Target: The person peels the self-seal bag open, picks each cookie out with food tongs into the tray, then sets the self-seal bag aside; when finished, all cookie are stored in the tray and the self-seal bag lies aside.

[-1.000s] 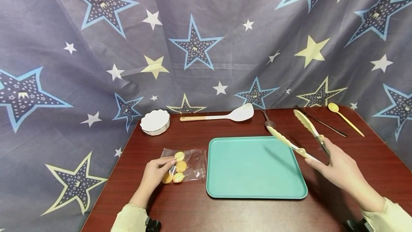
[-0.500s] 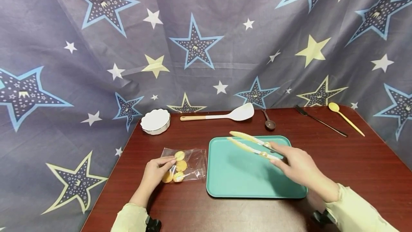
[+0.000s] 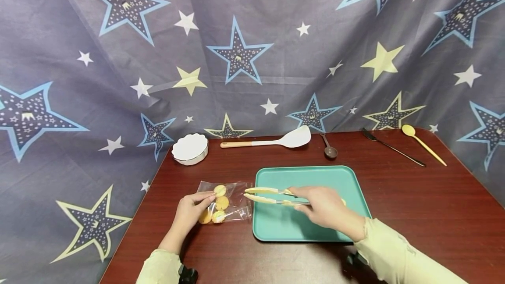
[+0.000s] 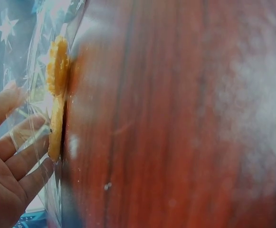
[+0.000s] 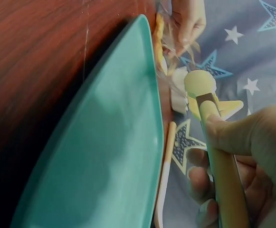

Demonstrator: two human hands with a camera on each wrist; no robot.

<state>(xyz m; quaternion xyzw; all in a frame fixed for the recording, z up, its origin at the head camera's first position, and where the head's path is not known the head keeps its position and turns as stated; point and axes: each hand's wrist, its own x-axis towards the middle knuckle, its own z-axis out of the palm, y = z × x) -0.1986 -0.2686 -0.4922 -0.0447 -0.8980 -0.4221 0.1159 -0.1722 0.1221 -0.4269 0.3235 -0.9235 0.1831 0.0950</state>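
Note:
A clear plastic bag (image 3: 241, 194) with several round yellow cookies (image 3: 222, 203) lies on the table left of a teal tray (image 3: 272, 229). My left hand (image 3: 189, 211) pinches the bag's film at its left part, beside the cookies. In the left wrist view the cookies (image 4: 58, 66) stand out inside the film near my fingers. My right hand (image 3: 329, 209) grips a pair of tongs (image 3: 262, 190) with pale yellow tips, held over the tray. The tongs' tips point left, slightly apart with nothing between them, and overlap the bag's right edge in the head view.
Along the back lie a white fluted dish (image 3: 190, 149), a white spatula with a wooden handle (image 3: 296, 138), a brown measuring spoon (image 3: 330, 151), a thin dark utensil (image 3: 394, 149) and a yellow spoon (image 3: 409, 131). Behind the dark red table (image 3: 426, 214) hangs a star-patterned cloth (image 3: 252, 100).
My right hand has carried the tongs left from beyond the tray's right side to the bag's edge, and the tongs' arms have drawn closer together. The left hand has stayed in place.

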